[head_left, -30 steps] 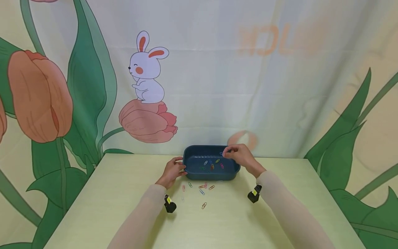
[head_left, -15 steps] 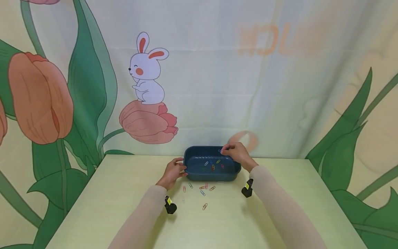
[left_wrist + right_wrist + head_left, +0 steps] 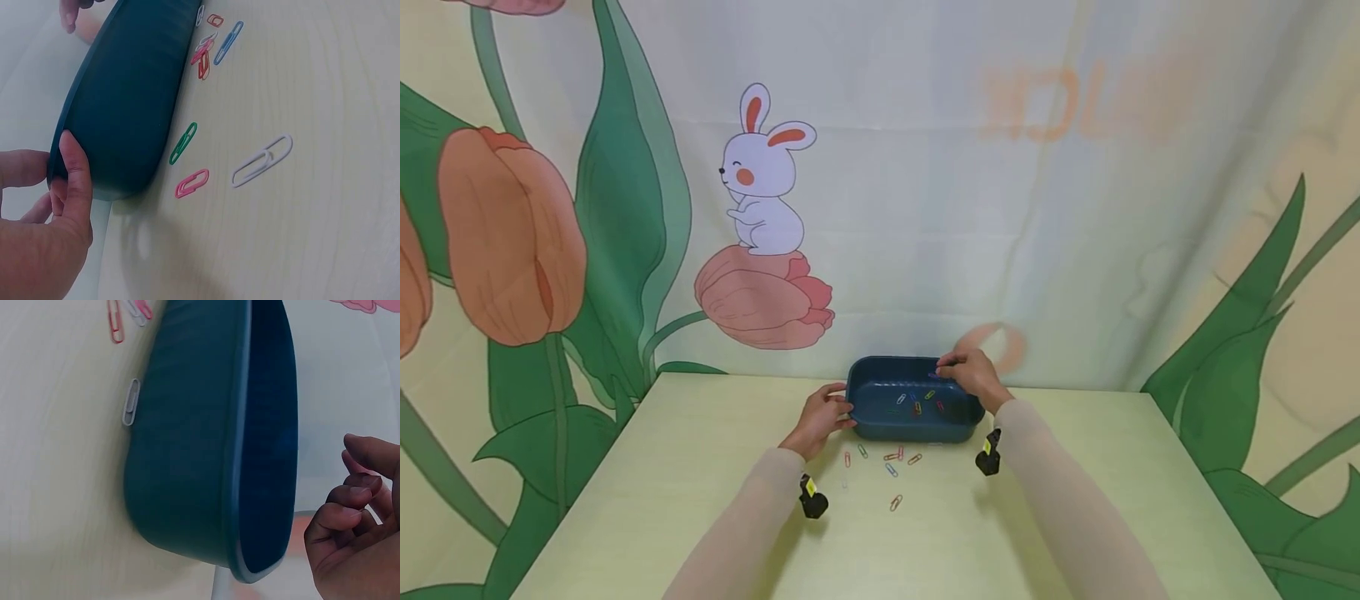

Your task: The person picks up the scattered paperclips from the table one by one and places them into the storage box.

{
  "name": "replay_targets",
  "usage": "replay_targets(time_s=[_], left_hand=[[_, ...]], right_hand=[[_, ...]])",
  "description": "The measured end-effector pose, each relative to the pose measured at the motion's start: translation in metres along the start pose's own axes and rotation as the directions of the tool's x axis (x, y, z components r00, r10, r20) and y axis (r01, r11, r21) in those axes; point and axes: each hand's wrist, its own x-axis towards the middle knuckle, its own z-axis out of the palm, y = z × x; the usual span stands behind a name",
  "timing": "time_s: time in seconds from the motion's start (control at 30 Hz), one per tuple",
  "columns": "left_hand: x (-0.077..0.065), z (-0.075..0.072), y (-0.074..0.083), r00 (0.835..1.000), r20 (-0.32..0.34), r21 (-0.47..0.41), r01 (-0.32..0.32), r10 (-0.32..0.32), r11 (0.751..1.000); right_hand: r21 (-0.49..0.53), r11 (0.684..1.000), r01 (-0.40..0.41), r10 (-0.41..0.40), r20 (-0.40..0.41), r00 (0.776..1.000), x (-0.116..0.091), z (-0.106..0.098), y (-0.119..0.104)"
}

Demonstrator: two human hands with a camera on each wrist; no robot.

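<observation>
A dark blue plastic bin stands at the back of the table with several coloured paper clips inside, among them a yellow paper clip. My left hand grips its left end, thumb on the outer wall. Above the bin's back right part is my right hand; in the right wrist view its thumb and index finger are apart, holding nothing visible. A small blue-purple paper clip shows blurred just under those fingertips. In front of the bin lie several more paper clips, including a blue paper clip and a green paper clip.
A white paper clip lies against the bin's front wall. Another white paper clip and an orange paper clip lie nearer the front of the pale table. A printed curtain hangs right behind the bin.
My right hand moved slightly left over the bin, and its fingers have let go of the blue paper clip they pinched. The left hand keeps its grip on the bin.
</observation>
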Motion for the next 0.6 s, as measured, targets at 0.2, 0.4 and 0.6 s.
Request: replay_targets(time_s=[0.2,0.4,0.6], left_hand=[[-0.001,-0.002,0.001,1.0,-0.016,0.005,-0.001,0.001,1.0],[0.001,-0.001,-0.001,1.0,-0.019,0.002,0.001,-0.001,1.0],[0.001,0.0,-0.001,1.0,-0.024,0.005,0.004,-0.004,1.0]], right_hand=[[0.032,0.999,0.003,-0.003,-0.008,1.0,0.0,0.001,-0.001],[0.001,1.0,0.026,-0.026,0.016,1.0,-0.005,-0.004,-0.009],[-0.037,0.996,0.079,-0.078,0.025,0.997,-0.013,-0.01,-0.019]])
